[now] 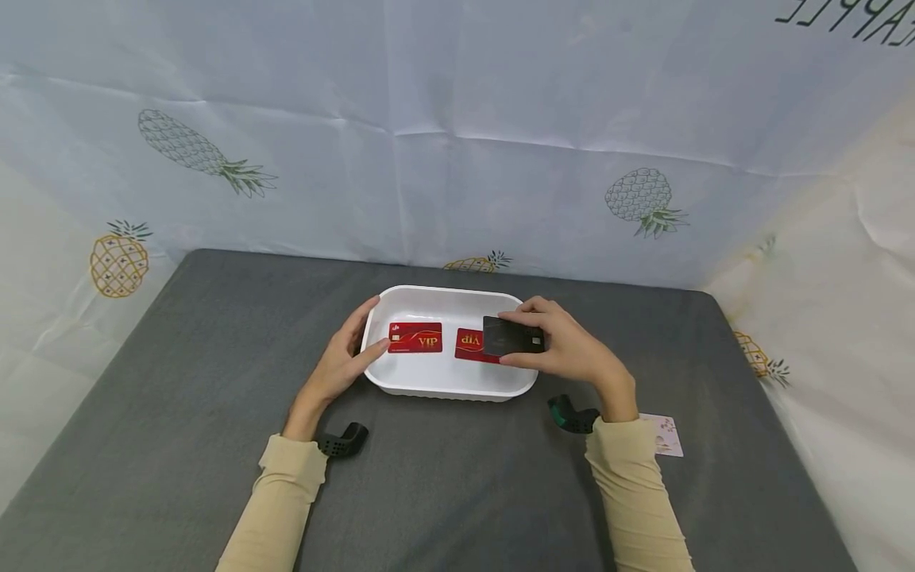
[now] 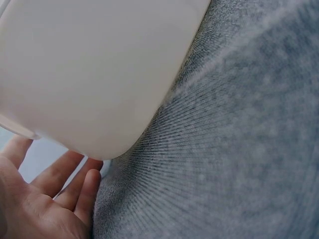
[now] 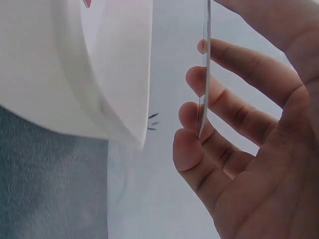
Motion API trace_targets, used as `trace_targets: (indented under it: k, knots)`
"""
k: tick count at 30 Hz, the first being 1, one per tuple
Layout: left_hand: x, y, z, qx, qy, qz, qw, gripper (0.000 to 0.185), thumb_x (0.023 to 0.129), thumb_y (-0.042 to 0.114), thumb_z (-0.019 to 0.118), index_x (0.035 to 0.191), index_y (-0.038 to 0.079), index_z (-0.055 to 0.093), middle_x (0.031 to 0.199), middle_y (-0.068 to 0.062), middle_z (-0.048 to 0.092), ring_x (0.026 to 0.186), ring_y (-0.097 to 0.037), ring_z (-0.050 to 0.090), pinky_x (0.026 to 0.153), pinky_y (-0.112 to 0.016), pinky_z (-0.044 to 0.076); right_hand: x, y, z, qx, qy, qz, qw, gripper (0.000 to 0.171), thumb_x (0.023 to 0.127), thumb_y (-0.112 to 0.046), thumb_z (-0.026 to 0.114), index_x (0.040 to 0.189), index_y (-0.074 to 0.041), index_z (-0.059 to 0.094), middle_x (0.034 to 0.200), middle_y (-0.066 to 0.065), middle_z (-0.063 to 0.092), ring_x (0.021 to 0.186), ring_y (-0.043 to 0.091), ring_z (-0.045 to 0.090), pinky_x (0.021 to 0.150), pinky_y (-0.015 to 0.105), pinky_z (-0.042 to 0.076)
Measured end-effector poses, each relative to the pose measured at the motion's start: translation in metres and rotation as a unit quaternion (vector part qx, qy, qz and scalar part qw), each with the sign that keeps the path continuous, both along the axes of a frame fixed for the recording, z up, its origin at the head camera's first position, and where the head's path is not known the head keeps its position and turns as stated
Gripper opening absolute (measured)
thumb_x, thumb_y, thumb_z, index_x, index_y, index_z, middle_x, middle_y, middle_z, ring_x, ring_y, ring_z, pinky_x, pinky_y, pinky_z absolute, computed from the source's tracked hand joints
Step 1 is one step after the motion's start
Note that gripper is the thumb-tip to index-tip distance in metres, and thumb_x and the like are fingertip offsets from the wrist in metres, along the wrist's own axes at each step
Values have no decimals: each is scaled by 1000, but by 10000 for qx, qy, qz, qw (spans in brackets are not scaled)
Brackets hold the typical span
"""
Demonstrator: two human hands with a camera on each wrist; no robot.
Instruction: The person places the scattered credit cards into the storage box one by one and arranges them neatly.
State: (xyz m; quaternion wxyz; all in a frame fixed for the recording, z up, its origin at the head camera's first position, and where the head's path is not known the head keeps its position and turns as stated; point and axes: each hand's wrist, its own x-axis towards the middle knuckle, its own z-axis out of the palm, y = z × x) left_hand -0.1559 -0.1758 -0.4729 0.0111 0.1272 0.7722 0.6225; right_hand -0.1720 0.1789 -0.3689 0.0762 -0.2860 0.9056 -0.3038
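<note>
Black card (image 1: pixel 511 337) pinched in right hand (image 1: pixel 572 349), over tray's right end. Around it, largest first: grey table (image 1: pixel 179 381); white tray (image 1: pixel 443 381), rim touched by relaxed left hand (image 1: pixel 341 361); two red cards (image 1: pixel 415 337) inside; pale card (image 1: pixel 663 435) near right sleeve.
</note>
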Motion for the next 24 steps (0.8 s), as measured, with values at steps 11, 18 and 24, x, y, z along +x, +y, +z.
trace_targets:
  k: [11, 18, 24]
  knots:
    - [0, 0, -1, -46, -52, 15, 10000, 75, 97, 12, 62, 162, 15, 26, 163, -20, 33, 146, -41, 37, 117, -65, 30, 0, -29, -7, -87, -79, 460, 9989, 64, 84, -27, 85, 139, -4, 63, 125, 11, 59, 106, 22, 48, 85, 36, 44]
    - [-1, -1, -1, -132, -58, 47, 9999, 75, 97, 14, 63, 162, 17, 26, 160, -21, 38, 142, -41, 42, 114, -64, 34, 1, -53, -18, 47, 55, 708, 9975, 62, 83, -29, 86, 137, -6, 65, 119, 9, 62, 102, 19, 51, 87, 33, 45]
    - [-1, 0, -1, -93, -53, 40, 9999, 75, 97, 14, 63, 162, 16, 27, 160, -21, 38, 143, -42, 41, 115, -65, 33, 2, -74, -28, 430, -45, 830, 9956, 60, 85, -35, 84, 137, -12, 66, 117, 5, 63, 103, 17, 52, 89, 32, 45]
